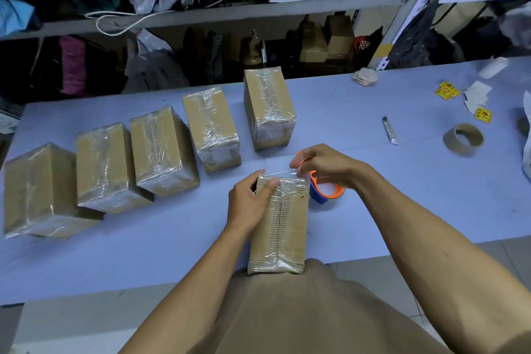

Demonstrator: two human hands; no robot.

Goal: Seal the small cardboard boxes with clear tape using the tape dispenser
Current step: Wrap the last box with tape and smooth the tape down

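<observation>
My left hand [249, 200] holds the small cardboard box [279, 224] at its far end, thumb pressed on the taped top, fingers curled round the side. The box stands on the worktop [373, 181] edge, its near end against my body. My right hand [324, 165] has its grip closed on the tape dispenser [326, 191], blue and orange, just beside the box's far right corner, with a strip of clear tape [283, 173] stretched across to the box's far edge. Five taped boxes [161, 152] sit in a row to the left. An empty tape core [463, 139] lies well apart to the right.
</observation>
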